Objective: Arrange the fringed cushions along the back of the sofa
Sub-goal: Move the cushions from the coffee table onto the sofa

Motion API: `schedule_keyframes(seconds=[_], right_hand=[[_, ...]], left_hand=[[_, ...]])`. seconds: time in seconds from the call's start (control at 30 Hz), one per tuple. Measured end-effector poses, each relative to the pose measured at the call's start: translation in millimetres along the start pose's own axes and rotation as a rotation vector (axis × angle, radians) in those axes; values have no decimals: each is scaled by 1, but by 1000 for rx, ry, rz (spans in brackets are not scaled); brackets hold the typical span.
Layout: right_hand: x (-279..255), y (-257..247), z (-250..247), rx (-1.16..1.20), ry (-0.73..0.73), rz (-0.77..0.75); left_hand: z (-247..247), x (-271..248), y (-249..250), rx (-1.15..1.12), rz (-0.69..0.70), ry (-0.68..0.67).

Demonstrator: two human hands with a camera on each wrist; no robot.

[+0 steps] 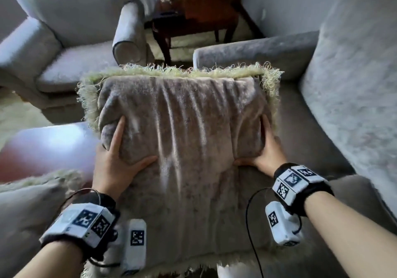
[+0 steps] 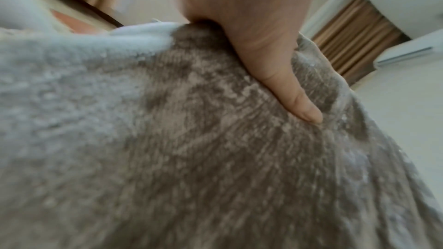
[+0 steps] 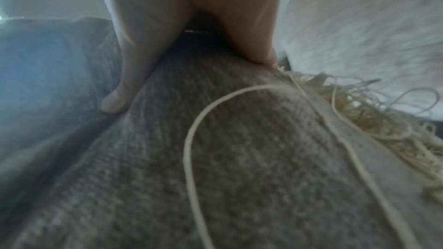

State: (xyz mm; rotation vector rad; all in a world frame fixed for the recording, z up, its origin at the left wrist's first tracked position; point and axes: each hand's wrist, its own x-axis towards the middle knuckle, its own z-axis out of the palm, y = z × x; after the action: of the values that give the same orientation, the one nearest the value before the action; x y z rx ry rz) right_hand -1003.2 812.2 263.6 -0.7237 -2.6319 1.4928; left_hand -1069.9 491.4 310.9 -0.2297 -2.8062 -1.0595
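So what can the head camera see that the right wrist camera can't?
Only the head view shows both hands: the left hand and right hand each grip a side of the fringed cushion. It also shows the armchair, the wooden side table and a second cushion at the lower left.

Only the right wrist view shows a long loose thread looping over the fabric.

Both show the right hand, the cushion's pale fringe and the sofa back.

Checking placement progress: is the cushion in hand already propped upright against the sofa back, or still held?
Held, not placed. Left hand and right hand grip the fringed cushion by its sides, lying tilted over the seat, apart from the sofa back.
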Motion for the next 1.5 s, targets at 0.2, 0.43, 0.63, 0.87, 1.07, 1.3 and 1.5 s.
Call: schedule_keyframes(seconds=[0.2, 0.43, 0.63, 0.87, 1.07, 1.3, 1.5], right_hand=[[-27, 63, -154, -18, 380, 110], [-101, 134, -236, 125, 820, 324], [-155, 160, -240, 191, 1150, 521], [-170, 198, -223, 70, 851, 1104], [-140, 191, -208, -689, 955, 792], [-120, 263, -179, -894, 526, 742], [-185, 257, -208, -823, 715, 882]], left_hand=[[112, 36, 145, -84, 212, -172], [215, 42, 281, -178, 514, -407], [300, 40, 356, -267, 799, -610], [383, 31, 365, -96, 814, -785], [404, -37, 376, -11, 1195, -665], [462, -65, 300, 327, 1150, -878], [450, 51, 258, 465, 685, -825]])
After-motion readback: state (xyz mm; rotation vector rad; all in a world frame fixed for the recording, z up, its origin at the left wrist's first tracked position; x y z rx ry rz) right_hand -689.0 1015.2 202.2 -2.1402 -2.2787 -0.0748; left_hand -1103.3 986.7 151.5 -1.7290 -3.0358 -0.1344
